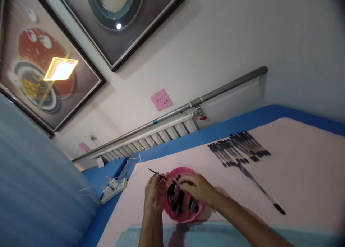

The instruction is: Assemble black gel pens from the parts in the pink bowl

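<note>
My left hand (155, 194) is at the left side of a round pink basket (170, 213), its fingers closed round a thin, dark, pointed stick (154, 171). The stick's tip points up and to the left. Over the basket, my right hand (196, 189) pinches a small pale pinkish tube (176, 181) between thumb and fingers. Inside the basket lie several dark and pinkish tubes (176, 198), partly covered by my right hand. What exactly the stick and tubes are is too small to tell.
Rows of slim dark-ended sticks (234, 148) lie on the pink tabletop (304, 161). One longer stick with a dark end (264, 191) lies apart, slanting toward me. A light blue cloth (223, 234) covers the near edge. A white power strip (114, 190) with cables sits left.
</note>
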{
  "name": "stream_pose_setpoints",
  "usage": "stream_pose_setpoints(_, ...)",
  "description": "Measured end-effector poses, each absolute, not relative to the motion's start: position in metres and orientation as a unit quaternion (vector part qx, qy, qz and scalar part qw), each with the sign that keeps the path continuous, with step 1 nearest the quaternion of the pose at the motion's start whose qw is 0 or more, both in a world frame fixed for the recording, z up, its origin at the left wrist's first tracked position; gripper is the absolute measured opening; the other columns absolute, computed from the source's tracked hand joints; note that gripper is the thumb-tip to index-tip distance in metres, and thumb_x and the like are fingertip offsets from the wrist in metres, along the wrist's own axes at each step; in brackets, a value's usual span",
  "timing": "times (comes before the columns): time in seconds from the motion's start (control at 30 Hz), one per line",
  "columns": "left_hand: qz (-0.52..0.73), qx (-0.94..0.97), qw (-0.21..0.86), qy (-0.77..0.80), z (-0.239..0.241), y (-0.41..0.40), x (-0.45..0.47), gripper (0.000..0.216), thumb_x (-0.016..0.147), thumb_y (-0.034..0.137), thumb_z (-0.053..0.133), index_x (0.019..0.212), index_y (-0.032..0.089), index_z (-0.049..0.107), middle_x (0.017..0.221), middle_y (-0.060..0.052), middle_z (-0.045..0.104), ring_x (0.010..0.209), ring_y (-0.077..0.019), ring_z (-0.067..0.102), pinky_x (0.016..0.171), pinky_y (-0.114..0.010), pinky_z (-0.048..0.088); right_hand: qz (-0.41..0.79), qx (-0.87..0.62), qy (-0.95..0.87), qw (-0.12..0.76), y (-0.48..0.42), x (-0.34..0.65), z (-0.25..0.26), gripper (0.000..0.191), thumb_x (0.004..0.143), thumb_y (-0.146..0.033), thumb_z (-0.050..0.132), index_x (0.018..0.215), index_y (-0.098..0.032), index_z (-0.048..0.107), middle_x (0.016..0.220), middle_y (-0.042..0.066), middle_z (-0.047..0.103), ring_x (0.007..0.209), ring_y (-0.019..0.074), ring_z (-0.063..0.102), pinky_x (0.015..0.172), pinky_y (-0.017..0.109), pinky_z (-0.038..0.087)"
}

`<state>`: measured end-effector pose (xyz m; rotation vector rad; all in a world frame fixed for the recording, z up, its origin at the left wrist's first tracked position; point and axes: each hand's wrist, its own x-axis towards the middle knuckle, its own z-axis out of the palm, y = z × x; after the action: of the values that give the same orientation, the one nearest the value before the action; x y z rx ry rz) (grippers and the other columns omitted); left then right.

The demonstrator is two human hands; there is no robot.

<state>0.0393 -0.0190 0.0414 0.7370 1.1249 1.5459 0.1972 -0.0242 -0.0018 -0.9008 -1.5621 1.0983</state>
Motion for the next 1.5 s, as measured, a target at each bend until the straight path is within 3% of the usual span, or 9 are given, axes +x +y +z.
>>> stream_pose_setpoints(0.13, 0.681, 0.272, 0.518, 0.44, 0.042, -0.02, 0.035, 0.012, 0.07, 0.011, 0.063, 0.067, 0.018, 0.054, 0.063, 0.0, 0.063, 0.075, -0.0207, 0.069, 0.073, -0.038, 0.055, 0.429, -0.376, -0.666, 0.481, -0.025, 0.198, -0.004, 0.017, 0.071, -0.019, 0.052, 0.071, -0.02, 0.069, 0.068, 0.0, 0.065, 0.062, 0.0148, 0.054, 0.058, 0.024, 0.039)
stream_pose_setpoints(0.33, 0.676, 0.271, 0.538, 0.423, 0.042, -0.025, 0.039, 0.015, 0.07, 0.012, 0.066, 0.073, 0.018, 0.052, 0.066, 0.0, 0.063, 0.078, -0.0227, 0.069, 0.073, -0.038, 0.055, 0.41, -0.388, -0.689, 0.454, -0.029, 0.194, -0.005, 0.017, 0.069, -0.015, 0.053, 0.071, -0.02, 0.069, 0.059, -0.002, 0.062, 0.053, 0.0127, 0.049, 0.052, 0.024, 0.034)
stream_pose_setpoints(0.73, 0.661, 0.304, 0.519, 0.449, 0.044, -0.032, 0.044, 0.018, 0.075, 0.016, 0.062, 0.081, 0.02, 0.046, 0.068, 0.002, 0.059, 0.074, -0.0196, 0.069, 0.069, -0.034, 0.055, 0.382, -0.386, -0.705, 0.456, -0.033, 0.195, -0.002, 0.018, 0.068, -0.013, 0.054, 0.07, -0.021, 0.069, 0.06, -0.001, 0.062, 0.054, 0.0137, 0.051, 0.053, 0.024, 0.035)
stream_pose_setpoints(1.03, 0.65, 0.312, 0.513, 0.466, 0.042, -0.035, 0.049, 0.025, 0.07, 0.022, 0.068, 0.081, 0.021, 0.045, 0.067, 0.003, 0.059, 0.069, -0.0168, 0.067, 0.064, -0.03, 0.053, 0.382, -0.376, -0.709, 0.458, -0.033, 0.194, -0.005, 0.018, 0.068, -0.012, 0.054, 0.07, -0.021, 0.07, 0.063, 0.0, 0.066, 0.058, 0.0155, 0.056, 0.054, 0.025, 0.037)
stream_pose_setpoints(1.27, 0.581, 0.338, 0.579, 0.462, 0.033, -0.042, 0.055, 0.033, 0.062, 0.034, 0.077, 0.081, 0.017, 0.055, 0.075, -0.002, 0.065, 0.066, -0.0138, 0.064, 0.059, -0.026, 0.051, 0.401, -0.378, -0.681, 0.483, -0.032, 0.192, -0.002, 0.013, 0.071, -0.016, 0.054, 0.069, -0.02, 0.065, 0.063, -0.001, 0.065, 0.059, 0.0151, 0.057, 0.055, 0.024, 0.041)
stream_pose_setpoints(1.5, 0.509, 0.337, 0.655, 0.445, 0.023, -0.044, 0.063, 0.032, 0.059, 0.026, 0.079, 0.082, 0.014, 0.06, 0.076, -0.005, 0.066, 0.066, -0.0156, 0.064, 0.062, -0.03, 0.053, 0.386, -0.407, -0.66, 0.5, -0.032, 0.196, 0.004, 0.006, 0.072, -0.02, 0.055, 0.073, -0.021, 0.061, 0.066, -0.002, 0.064, 0.06, 0.0146, 0.058, 0.055, 0.024, 0.043)
